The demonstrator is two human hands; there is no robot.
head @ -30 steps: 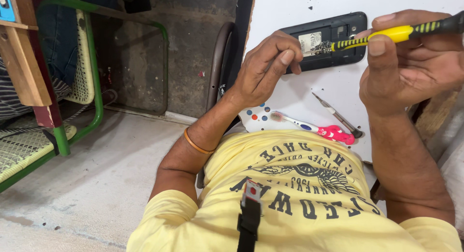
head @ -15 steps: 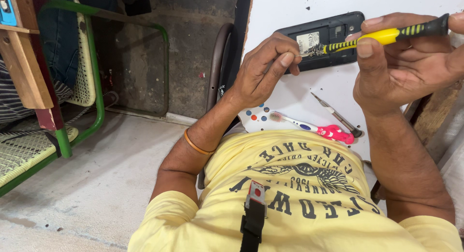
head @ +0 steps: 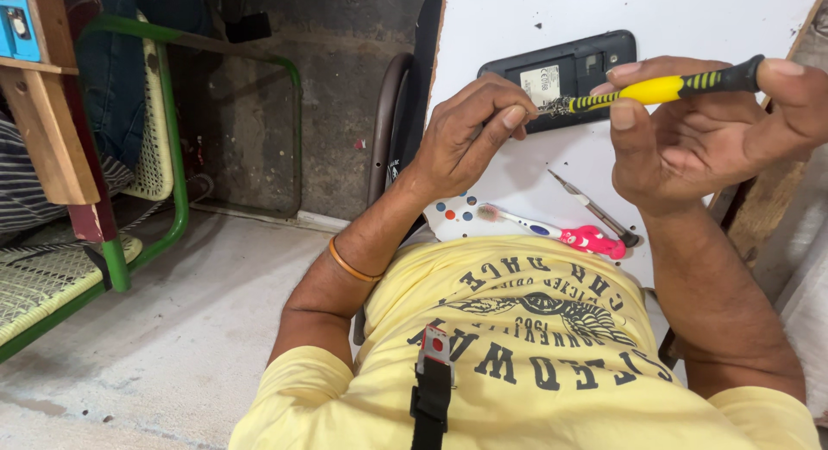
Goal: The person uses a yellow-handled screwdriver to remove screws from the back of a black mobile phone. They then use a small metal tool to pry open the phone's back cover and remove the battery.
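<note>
A black mobile phone (head: 576,70) with its back cover off lies on a white tabletop (head: 690,18). My right hand (head: 707,131) grips a yellow and black screwdriver (head: 664,89), held level above the phone with its metal tip pointing left. My left hand (head: 470,131) pinches that tip between thumb and forefinger, just in front of the phone's lower left corner. Whether anything small sits between those fingertips cannot be made out.
A pink-handled toothbrush (head: 561,232) and a thin metal tool (head: 595,210) lie on the tabletop near my chest. A green metal-framed chair (head: 129,243) with a woven seat stands at the left on the concrete floor (head: 198,329). A wooden shelf post (head: 52,105) is at far left.
Both hands have lifted slightly off the phone. The screwdriver tip has come away from the phone and now sits between my left fingertips.
</note>
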